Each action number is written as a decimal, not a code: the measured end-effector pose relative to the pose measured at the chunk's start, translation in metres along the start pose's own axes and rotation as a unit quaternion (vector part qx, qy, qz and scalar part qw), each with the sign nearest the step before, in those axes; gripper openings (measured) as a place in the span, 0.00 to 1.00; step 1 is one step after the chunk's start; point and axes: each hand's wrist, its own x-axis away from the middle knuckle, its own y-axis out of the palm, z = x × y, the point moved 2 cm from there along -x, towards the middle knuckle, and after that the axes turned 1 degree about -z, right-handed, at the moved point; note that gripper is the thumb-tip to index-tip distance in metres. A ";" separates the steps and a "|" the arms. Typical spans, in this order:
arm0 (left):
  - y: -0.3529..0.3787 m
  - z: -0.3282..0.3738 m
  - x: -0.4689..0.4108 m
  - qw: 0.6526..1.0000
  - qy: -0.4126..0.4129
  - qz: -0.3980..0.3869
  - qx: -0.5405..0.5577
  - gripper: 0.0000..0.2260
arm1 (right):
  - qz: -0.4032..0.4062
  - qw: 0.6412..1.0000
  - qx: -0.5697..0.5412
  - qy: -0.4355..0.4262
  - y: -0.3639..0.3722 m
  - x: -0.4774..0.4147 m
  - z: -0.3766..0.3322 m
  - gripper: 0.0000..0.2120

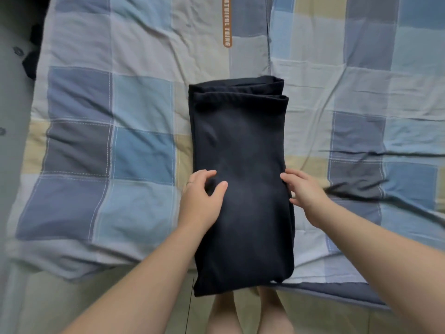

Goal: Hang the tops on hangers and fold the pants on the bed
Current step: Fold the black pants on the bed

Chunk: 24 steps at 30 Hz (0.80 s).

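Observation:
A pair of dark navy pants (240, 145) lies folded into a long rectangle on the checked bed cover (134, 104), its near end hanging a little over the bed's front edge. My left hand (201, 197) rests on the left side of the pants with fingers spread and slightly curled on the cloth. At the right edge of the pants, my right hand (304, 189) touches the fabric with its fingers apart. Neither hand grips the cloth. No tops or hangers are in view.
The bed cover is a wrinkled patchwork of blue, grey and beige squares with a brown label strip (226, 20) at the far middle. A dark object (33, 54) lies on the floor at far left. Pale tiled floor (144, 297) runs along the bed's front edge.

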 end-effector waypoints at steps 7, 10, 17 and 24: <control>0.036 -0.052 0.080 0.989 -0.056 0.049 -0.128 0.41 | -0.016 1.000 -0.007 0.018 0.000 0.030 0.100 0.31; 0.043 -0.057 0.092 0.986 -0.060 0.096 -0.120 0.42 | -0.044 0.998 0.021 0.043 0.001 0.039 0.136 0.38; 0.053 -0.078 0.130 0.981 -0.189 0.039 -0.003 0.28 | -0.081 0.993 0.039 0.079 -0.006 0.063 0.162 0.36; 0.048 -0.090 0.165 0.968 -0.233 -0.041 0.081 0.24 | -0.035 0.991 0.084 0.095 -0.026 0.098 0.166 0.20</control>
